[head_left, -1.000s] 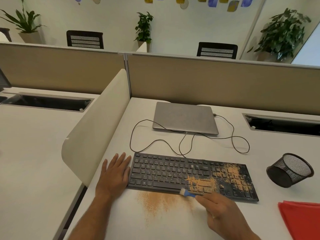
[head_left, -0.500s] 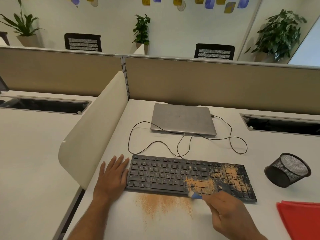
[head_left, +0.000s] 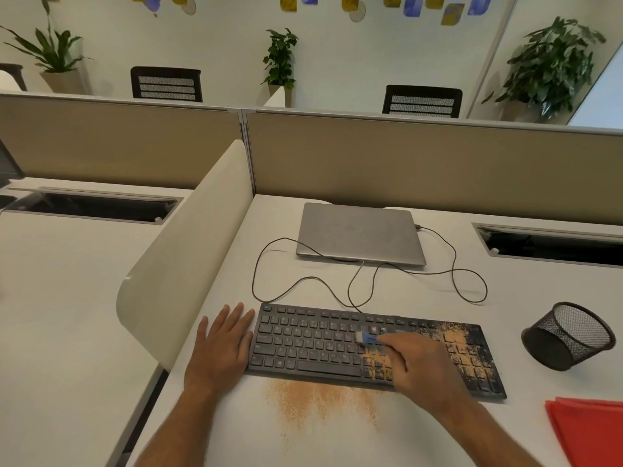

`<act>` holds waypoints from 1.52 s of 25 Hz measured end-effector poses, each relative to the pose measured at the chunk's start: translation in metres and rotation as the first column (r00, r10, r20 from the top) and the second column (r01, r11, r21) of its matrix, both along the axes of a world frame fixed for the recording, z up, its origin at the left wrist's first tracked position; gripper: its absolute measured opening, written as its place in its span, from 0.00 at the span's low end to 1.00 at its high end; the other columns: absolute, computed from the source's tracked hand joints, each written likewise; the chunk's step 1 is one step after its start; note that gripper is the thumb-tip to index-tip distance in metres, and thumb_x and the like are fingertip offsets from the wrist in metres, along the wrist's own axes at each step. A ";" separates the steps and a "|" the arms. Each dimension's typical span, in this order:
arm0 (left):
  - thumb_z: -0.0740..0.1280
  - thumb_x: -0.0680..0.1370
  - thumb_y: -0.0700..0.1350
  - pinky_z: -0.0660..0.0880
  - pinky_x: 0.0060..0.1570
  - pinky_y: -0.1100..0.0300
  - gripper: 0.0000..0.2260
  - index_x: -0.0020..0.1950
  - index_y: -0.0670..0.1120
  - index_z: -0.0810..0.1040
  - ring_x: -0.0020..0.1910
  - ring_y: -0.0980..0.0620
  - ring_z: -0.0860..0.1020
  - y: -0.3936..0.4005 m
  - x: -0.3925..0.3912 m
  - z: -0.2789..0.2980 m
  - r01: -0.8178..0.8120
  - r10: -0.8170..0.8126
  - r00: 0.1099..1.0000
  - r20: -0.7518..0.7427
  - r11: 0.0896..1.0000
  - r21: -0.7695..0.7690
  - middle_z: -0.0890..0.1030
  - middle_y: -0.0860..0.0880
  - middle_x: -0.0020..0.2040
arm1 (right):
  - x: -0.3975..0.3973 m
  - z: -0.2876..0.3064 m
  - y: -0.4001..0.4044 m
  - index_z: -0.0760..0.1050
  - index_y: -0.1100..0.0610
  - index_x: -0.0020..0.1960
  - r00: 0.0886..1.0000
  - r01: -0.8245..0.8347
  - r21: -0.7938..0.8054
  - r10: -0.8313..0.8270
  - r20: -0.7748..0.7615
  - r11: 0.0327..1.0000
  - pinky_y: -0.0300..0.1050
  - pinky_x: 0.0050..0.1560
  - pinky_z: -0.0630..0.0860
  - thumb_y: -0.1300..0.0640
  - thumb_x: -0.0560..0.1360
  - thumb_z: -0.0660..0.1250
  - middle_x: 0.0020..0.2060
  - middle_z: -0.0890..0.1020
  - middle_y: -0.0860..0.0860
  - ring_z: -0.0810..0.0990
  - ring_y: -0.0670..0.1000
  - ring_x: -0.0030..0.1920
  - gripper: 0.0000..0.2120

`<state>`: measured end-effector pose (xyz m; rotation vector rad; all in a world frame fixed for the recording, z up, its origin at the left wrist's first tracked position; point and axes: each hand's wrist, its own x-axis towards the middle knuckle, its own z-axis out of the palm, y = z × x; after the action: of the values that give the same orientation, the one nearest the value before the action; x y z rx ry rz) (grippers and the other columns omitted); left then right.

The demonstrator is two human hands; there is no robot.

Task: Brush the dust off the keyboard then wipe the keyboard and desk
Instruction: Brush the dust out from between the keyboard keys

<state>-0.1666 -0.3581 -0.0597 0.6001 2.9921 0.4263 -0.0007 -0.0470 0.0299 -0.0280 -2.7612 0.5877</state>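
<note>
left: curved divider point(head_left: 182, 251) walls the desk point(head_left: 526, 311) edge, left hand point(head_left: 220, 345) laid flat against the keyboard point(head_left: 303, 345) end | behind: looped cable point(head_left: 468, 281) and closed laptop point(head_left: 360, 232) lie across the path | right: tipped mesh cup point(head_left: 569, 335) and red cloth point(head_left: 590, 429) stand near | front: bare desk strip is dusted with powder point(head_left: 320, 399)

Beige partitions point(head_left: 421, 156) run behind white office desks, with a curved white divider point(head_left: 188, 251) standing between two workstations. Beyond them, two black mesh-backed chairs point(head_left: 423, 101) face a white wall point(head_left: 337, 55) hung with blue and yellow shapes point(head_left: 414, 5). Potted plants point(head_left: 553, 65) stand along the wall in even, soft light.
</note>
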 end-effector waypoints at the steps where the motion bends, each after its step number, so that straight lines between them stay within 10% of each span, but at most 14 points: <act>1: 0.34 0.77 0.62 0.36 0.78 0.52 0.32 0.80 0.61 0.54 0.79 0.60 0.42 0.000 0.000 0.000 0.000 0.000 1.000 0.001 1.000 0.002 0.51 0.61 0.81 | -0.003 0.000 -0.002 0.83 0.54 0.49 0.999 -0.029 0.028 0.028 0.027 0.999 0.36 0.38 0.79 0.67 0.64 0.75 0.38 0.84 0.44 0.80 0.43 0.36 0.16; 22: 0.35 0.77 0.62 0.36 0.78 0.51 0.32 0.80 0.60 0.55 0.79 0.61 0.42 0.001 0.000 0.002 -0.002 0.001 1.000 0.001 1.000 0.027 0.51 0.61 0.81 | -0.028 0.019 0.000 0.82 0.49 0.52 0.944 -0.154 -0.009 0.150 0.295 0.988 0.31 0.30 0.66 0.57 0.76 0.64 0.35 0.83 0.44 0.73 0.42 0.29 0.10; 38: 0.36 0.78 0.62 0.37 0.78 0.51 0.32 0.80 0.59 0.56 0.79 0.61 0.43 0.001 0.000 0.001 0.000 0.000 1.000 -0.003 0.999 0.033 0.52 0.60 0.81 | -0.017 0.020 0.017 0.83 0.47 0.52 0.941 -0.157 -0.055 0.166 0.294 0.986 0.38 0.38 0.78 0.58 0.74 0.68 0.40 0.84 0.41 0.79 0.42 0.37 0.10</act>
<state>-0.1664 -0.3570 -0.0583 0.6036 2.9940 0.4755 -0.0178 -0.0300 0.0499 0.1140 -3.0677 0.7214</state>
